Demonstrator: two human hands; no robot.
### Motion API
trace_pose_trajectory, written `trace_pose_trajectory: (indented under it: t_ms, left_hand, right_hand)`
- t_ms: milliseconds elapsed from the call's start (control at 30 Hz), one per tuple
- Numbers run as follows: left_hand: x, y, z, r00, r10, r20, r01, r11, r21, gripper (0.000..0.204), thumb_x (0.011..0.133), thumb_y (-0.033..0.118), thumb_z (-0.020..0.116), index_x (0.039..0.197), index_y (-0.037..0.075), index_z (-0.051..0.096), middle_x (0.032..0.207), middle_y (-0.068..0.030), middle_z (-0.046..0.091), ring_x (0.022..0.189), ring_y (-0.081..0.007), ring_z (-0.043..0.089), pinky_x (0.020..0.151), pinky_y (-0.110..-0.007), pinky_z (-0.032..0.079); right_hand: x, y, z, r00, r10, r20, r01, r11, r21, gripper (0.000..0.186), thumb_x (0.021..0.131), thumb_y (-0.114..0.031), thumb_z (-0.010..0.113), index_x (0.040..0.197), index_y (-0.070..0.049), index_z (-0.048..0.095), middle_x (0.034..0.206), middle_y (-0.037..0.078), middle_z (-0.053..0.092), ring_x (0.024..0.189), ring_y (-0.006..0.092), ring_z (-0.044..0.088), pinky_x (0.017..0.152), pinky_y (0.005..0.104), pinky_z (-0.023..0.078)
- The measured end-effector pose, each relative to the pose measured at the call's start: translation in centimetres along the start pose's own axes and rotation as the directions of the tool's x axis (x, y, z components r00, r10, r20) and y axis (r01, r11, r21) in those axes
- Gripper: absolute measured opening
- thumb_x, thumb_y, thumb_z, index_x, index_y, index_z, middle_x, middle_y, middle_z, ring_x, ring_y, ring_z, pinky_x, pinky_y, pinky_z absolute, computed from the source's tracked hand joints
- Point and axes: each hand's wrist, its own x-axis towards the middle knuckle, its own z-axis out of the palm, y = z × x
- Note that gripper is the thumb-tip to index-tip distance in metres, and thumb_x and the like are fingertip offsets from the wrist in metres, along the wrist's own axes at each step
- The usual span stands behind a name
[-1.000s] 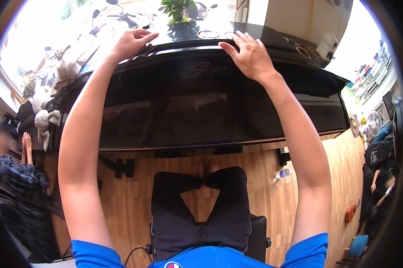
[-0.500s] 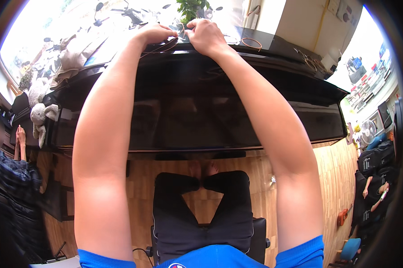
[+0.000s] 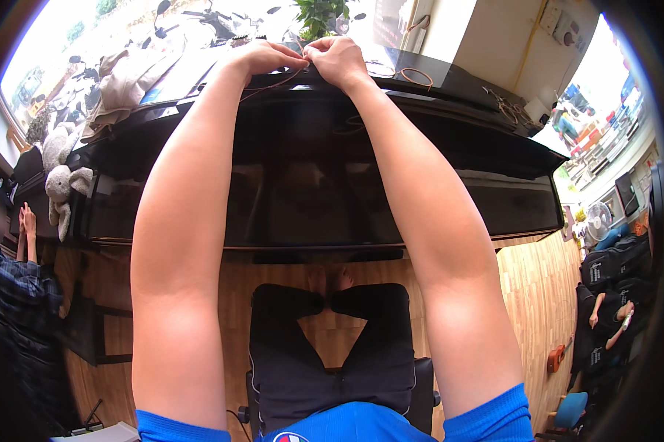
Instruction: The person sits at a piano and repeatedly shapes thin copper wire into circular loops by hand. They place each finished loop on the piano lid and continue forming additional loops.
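Both my arms reach forward over the top edge of a black upright piano (image 3: 317, 199). My left hand (image 3: 264, 57) pinches a thin brown cord (image 3: 274, 85), and part of it trails off below the fingers to the left. Close beside it, fingertips nearly meeting, my right hand (image 3: 337, 59) is also closed in a pinch on the cord. A short bit of cord rises between the two hands. Exactly where each set of fingers grips is too small to make out.
On the piano top lie a loop of brown cord (image 3: 417, 76), a tangled cord bundle (image 3: 510, 107) and a beige cloth (image 3: 125, 87). A green plant (image 3: 318, 16) stands behind my hands. A plush toy (image 3: 61, 188) hangs at left. People sit at both sides.
My left hand has moved right, closing the gap to my right hand, so the fingertips now nearly meet at the cord. The view has shifted slightly.
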Motion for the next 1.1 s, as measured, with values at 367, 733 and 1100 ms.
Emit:
trace_pose_trajectory:
  t_ms: [367, 733, 1100]
  left_hand:
    - [0.1, -0.6, -0.1, 0.998, -0.056, 0.02, 0.058, 0.996, -0.072, 0.037, 0.085, 0.03, 0.076, 0.121, 0.02, 0.074, 0.12, -0.004, 0.071, 0.113, -0.0148, 0.061, 0.099, -0.032, 0.046]
    - [-0.6, 0.3, -0.4, 0.994, -0.09, 0.058, 0.094, 0.993, -0.07, 0.042, 0.087, 0.044, 0.072, 0.123, 0.023, 0.072, 0.137, -0.0055, 0.06, 0.127, -0.0207, 0.051, 0.106, -0.042, 0.041]
    - [0.4, -0.5, 0.2, 0.992, -0.118, -0.051, 0.114, 0.991, -0.067, 0.04, 0.089, 0.042, 0.071, 0.121, 0.018, 0.073, 0.121, -0.0065, 0.067, 0.113, -0.0169, 0.06, 0.094, -0.037, 0.05]
  right_hand:
    - [0.0, 0.2, 0.0, 1.0, -0.01, 0.023, 0.01, 1.0, 0.013, 0.029, 0.08, -0.031, 0.078, 0.107, -0.019, 0.078, 0.104, 0.005, 0.076, 0.102, 0.0212, 0.071, 0.094, 0.0356, 0.054]
    - [-0.2, -0.1, -0.1, 1.0, 0.023, 0.007, -0.023, 0.998, 0.055, 0.029, 0.079, -0.03, 0.08, 0.106, -0.021, 0.077, 0.105, 0.005, 0.076, 0.103, 0.021, 0.071, 0.096, 0.0364, 0.053]
    - [0.8, 1.0, 0.6, 1.0, 0.001, -0.011, 0.0, 0.997, 0.082, 0.03, 0.077, -0.032, 0.081, 0.106, -0.023, 0.077, 0.104, 0.007, 0.076, 0.104, 0.0231, 0.071, 0.094, 0.0376, 0.054]
